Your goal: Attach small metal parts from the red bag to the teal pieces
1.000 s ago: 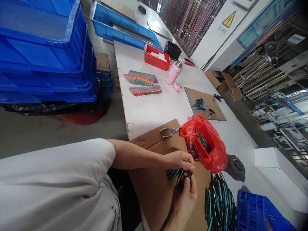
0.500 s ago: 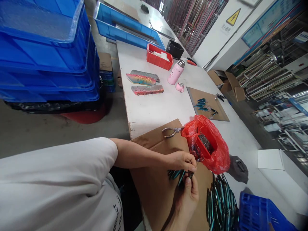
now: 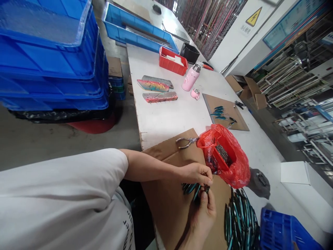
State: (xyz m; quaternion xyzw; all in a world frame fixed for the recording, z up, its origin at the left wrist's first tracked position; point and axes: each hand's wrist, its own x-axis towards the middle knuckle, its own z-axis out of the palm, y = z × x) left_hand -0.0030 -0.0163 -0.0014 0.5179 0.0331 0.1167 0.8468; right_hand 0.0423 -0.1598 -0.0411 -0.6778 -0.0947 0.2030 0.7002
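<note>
Cardboard (image 3: 168, 208), likely guarding the table (image 3: 166, 119), lies under my left hand (image 3: 196, 173) and right hand (image 3: 204, 213), both pinching a small dark piece (image 3: 206, 188), presumably to steady it.

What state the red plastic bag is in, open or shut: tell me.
Open: the red plastic bag gapes, showing a red container and dark metallic pieces inside.

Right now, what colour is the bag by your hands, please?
The bag is red, clearest in head view.
</note>
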